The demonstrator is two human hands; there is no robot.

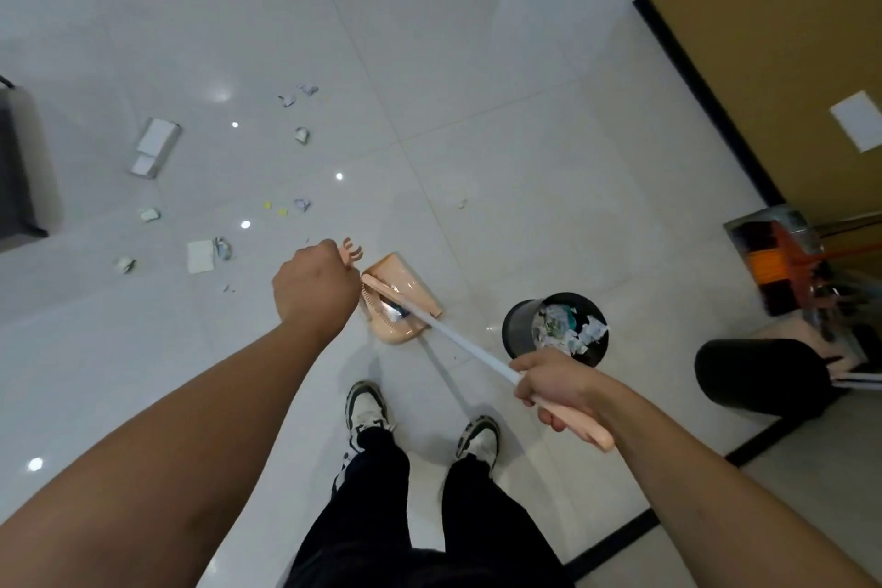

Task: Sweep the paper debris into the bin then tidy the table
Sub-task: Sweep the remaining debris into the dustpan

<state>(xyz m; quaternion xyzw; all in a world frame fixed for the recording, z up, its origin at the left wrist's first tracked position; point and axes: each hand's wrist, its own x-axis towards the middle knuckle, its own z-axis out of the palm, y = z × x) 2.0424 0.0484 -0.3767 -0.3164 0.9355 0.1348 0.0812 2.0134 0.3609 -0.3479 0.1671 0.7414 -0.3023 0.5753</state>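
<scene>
My left hand (312, 284) grips the top of the pink dustpan's handle (352, 247). The pink dustpan (405, 286) stands on the white tiled floor just right of that hand. My right hand (556, 387) grips the pink grip of a broom whose white pole (458, 339) runs up-left into the dustpan. A small black bin (518, 325), filled with crumpled paper, stands on the floor right of the dustpan. Paper scraps (200, 255) lie scattered over the floor at left, among them a white box (155, 146).
My two feet in black-and-white trainers (365, 406) stand below the dustpan. A brown wall with a black skirting (706, 100) runs along the right. A large black bin (759, 377) and an orange broom (782, 263) stand at the right. A dark piece of furniture (16, 177) is at the left edge.
</scene>
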